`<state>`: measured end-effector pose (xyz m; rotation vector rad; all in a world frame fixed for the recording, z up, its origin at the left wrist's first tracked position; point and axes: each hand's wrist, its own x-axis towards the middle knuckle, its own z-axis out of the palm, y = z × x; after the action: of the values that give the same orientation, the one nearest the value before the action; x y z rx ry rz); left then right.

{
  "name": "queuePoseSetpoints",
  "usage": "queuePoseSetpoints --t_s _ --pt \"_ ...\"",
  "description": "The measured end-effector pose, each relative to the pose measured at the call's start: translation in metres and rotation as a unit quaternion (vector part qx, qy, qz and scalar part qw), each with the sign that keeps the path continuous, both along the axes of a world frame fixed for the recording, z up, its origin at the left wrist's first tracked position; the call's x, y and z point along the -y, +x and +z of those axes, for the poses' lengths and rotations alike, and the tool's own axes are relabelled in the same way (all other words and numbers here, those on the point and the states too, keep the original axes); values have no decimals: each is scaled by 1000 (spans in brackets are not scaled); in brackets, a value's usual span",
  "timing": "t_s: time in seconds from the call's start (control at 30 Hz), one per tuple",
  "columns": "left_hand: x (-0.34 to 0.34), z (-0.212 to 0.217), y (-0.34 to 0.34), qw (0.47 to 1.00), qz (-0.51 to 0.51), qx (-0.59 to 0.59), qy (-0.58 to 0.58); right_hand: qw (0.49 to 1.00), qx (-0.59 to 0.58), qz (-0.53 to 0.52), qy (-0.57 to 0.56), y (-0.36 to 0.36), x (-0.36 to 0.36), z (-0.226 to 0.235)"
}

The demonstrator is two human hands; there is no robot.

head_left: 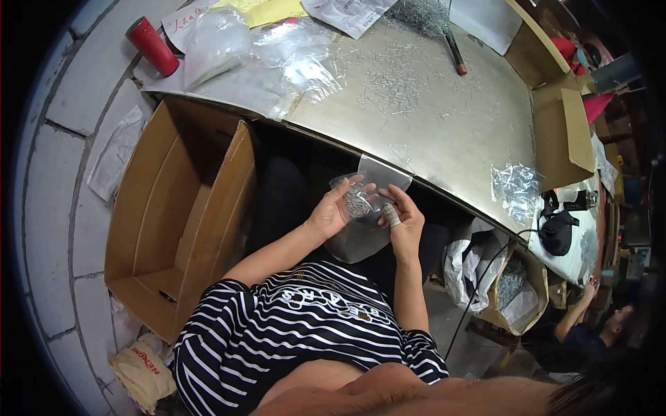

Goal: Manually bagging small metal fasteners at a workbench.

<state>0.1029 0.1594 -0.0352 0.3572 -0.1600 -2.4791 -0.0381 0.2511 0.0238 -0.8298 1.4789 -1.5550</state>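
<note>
In front of my body, my left hand [331,212] is closed round a small clear plastic bag [356,201] with many thin, shiny metal pins inside. My right hand [405,220] is at the bag's other end, its fingers bent and closed on the clear edge; the exact grip is partly hidden. A pale wrap [392,215] covers one of its fingers. Below both hands, a grey, smooth sheet or tray [357,241] lies across my lap, and its upper corner reaches the table edge.
Loose pins [395,83] are scattered on the metal table [333,128], with a pile [515,188] at its right. Plastic bags [218,45] and a red cylinder [151,46] lie far left. A cardboard box [236,187] stands left; a pin-filled carton [538,291] stands right, near another person [590,340].
</note>
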Motion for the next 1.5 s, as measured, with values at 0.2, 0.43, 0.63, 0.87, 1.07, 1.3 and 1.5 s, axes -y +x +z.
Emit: queuePoseSetpoints --t_s 0.2,0.43,0.63,0.87,1.07,1.3,1.5 --pt "-5 -16 0 994 -15 79 -68 978 -179 84 71 6 6 -6" --pt "-3 -4 -1 997 -25 56 -50 998 -42 16 51 1 8 0" --pt "-2 -6 -1 998 6 28 -51 987 -148 43 39 0 6 -8" --pt "-5 -14 1 997 3 73 -35 992 -15 82 96 9 5 -3" --pt "-6 -4 0 999 16 1 -29 962 -262 9 75 14 7 -10" --pt "-6 -8 4 996 30 77 -23 975 -203 -33 80 19 10 -6" --pt "-4 0 -9 996 7 68 -65 977 -207 -20 47 2 9 -5"
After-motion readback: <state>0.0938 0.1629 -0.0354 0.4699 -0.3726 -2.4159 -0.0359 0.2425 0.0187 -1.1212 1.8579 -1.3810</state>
